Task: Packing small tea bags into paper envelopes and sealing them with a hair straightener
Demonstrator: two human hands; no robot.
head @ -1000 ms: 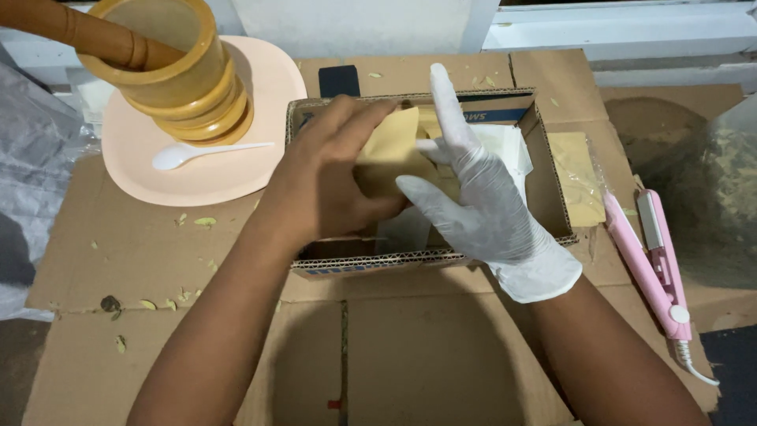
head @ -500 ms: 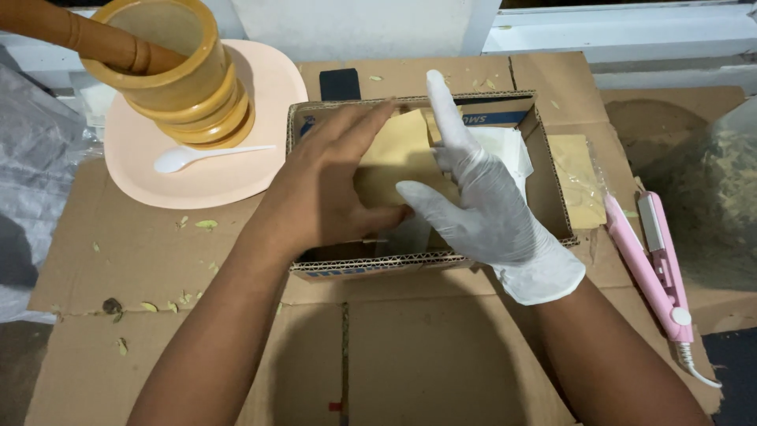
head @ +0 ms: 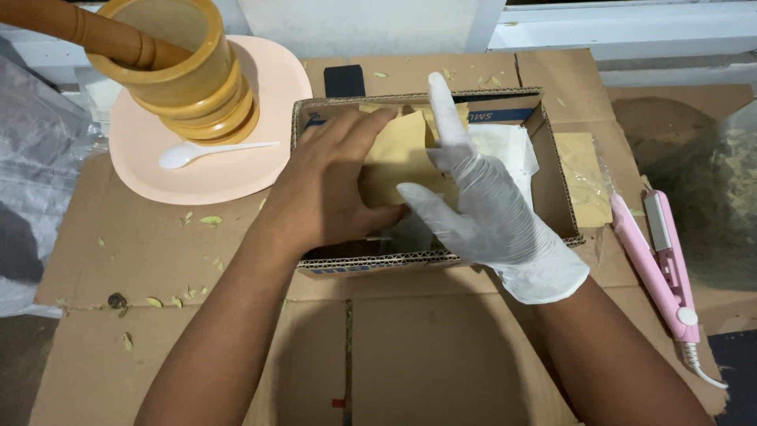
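Both hands reach into a shallow open cardboard box [head: 552,158] that sits at the middle of a flattened cardboard sheet [head: 158,244] covering the work surface. The left hand [head: 331,189] is bare; its fingers lie spread and flat over the near-left part of a tan paper pouch [head: 398,154] standing among others inside the box. Whether its thumb closes under the pouch cannot be told. The right hand [head: 481,209] wears a white glove. Its thumb presses against the pouch's lower right edge, its index finger points straight up toward the box's far wall, and the other fingers curl loosely; the hand is not closed around the pouch. The pouch lies between the two hands, touching both.

At the sheet's far-left corner, a pale pink plate [head: 260,95] carries a wooden mortar [head: 185,79] with its pestle [head: 87,35] and a white plastic spoon [head: 205,151]. A pink hair straightener [head: 658,268] lies along the right edge.
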